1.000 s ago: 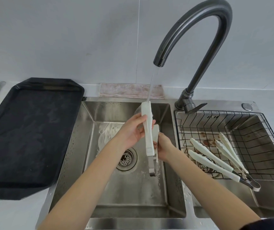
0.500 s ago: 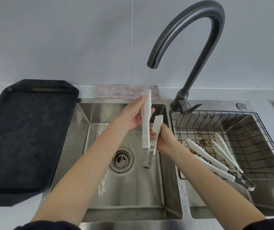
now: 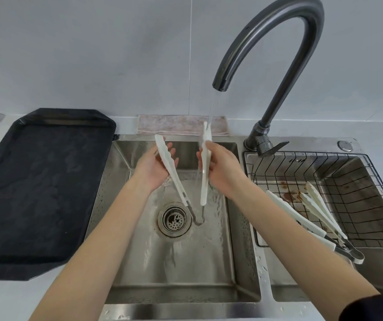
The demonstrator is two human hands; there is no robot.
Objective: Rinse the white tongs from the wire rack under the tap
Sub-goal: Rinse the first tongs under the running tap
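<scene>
White tongs (image 3: 204, 181) are spread wide in a V over the left sink basin (image 3: 186, 256), tips up and metal hinge down near the drain (image 3: 174, 220). My left hand (image 3: 154, 169) holds the left arm of the tongs. My right hand (image 3: 220, 167) grips the right arm, whose tip stands in the water stream falling from the dark tap (image 3: 264, 42). Two more white tongs (image 3: 311, 216) lie in the wire rack (image 3: 371, 195) over the right basin.
A black tray (image 3: 35, 188) lies on the counter to the left. A pinkish cloth (image 3: 176, 125) sits behind the sink against the wall. The tap base and handle (image 3: 263, 144) stand between the two basins. Brown residue stains the right basin under the rack.
The tongs were held nearly closed; now their arms are pulled apart, my left hand moving left with one arm and my right hand holding the other under the stream.
</scene>
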